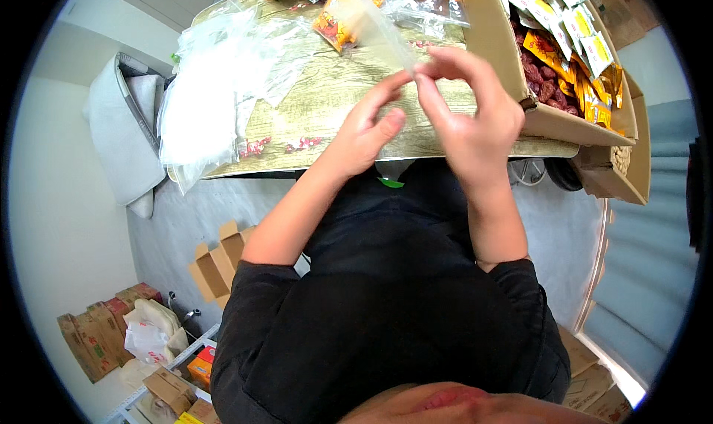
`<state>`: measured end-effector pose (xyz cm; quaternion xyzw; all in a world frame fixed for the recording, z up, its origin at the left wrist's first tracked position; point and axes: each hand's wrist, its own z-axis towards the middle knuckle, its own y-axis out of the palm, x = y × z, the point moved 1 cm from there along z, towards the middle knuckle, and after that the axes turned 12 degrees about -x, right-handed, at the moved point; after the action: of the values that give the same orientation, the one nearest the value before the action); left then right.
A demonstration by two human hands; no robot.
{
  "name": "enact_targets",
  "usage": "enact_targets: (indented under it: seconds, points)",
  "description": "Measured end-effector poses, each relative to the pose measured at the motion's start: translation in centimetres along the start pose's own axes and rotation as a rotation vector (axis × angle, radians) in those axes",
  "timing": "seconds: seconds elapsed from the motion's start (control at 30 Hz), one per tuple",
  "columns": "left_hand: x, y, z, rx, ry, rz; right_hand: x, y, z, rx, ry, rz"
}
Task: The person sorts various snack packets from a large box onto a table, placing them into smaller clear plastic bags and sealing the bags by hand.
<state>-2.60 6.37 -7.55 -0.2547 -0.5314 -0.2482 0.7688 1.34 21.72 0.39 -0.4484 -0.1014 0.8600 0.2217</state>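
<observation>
Over the table (327, 127), my right hand (475, 119) pinches the edge of a clear plastic bag (390, 41) between thumb and fingertips. The bag is smeared by motion, and whether anything is in it I cannot tell. Close by, my left hand (364, 131) has its thumb spread from its fingers. Its fingertips reach the bag's near edge without a visible grip. Left of my hands lies a thick pile of flat clear plastic bags (200, 101). Beyond the held bag, an orange packet (336, 30) lies among several clear bags with contents.
At the right, a cardboard box (494, 34) holds dark red dried dates (546, 86), orange packets (590, 101) and white-and-yellow sachets (553, 19). Another carton (635, 175) stands below it. A grey chair (122, 134) is left of the table; an opened carton (215, 264) lies on the floor.
</observation>
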Motion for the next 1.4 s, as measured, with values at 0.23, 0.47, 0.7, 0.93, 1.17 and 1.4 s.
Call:
enact_targets:
  seconds: [0.23, 0.47, 0.7, 0.93, 1.17, 1.4]
  points:
    - [-0.4, 2.8, 2.3, 0.055, -0.011, -0.768, 1.9, 0.4, -1.0, -0.037, -0.207, -0.406]
    - [-3.5, 1.5, -2.4, 0.37, -0.305, -0.567, 3.8, 2.3, -3.4, -0.36, 0.282, -0.035]
    - [-3.2, 0.5, -3.4, 0.391, -0.439, -0.373, 5.4, 3.8, -3.7, -0.231, 0.363, 0.112]
    - [-2.2, 0.2, -4.2, 0.426, -0.438, 0.202, 5.8, 3.6, -4.2, -0.164, -0.043, -0.253]
    - [2.2, 1.1, 1.5, 0.271, 0.386, 0.611, 8.7, 5.9, -6.3, -0.296, -0.068, -0.362]
    - [6.7, 8.2, 18.3, -0.267, 0.649, 0.789, 12.1, 7.7, -7.3, -0.231, -0.088, -0.553]
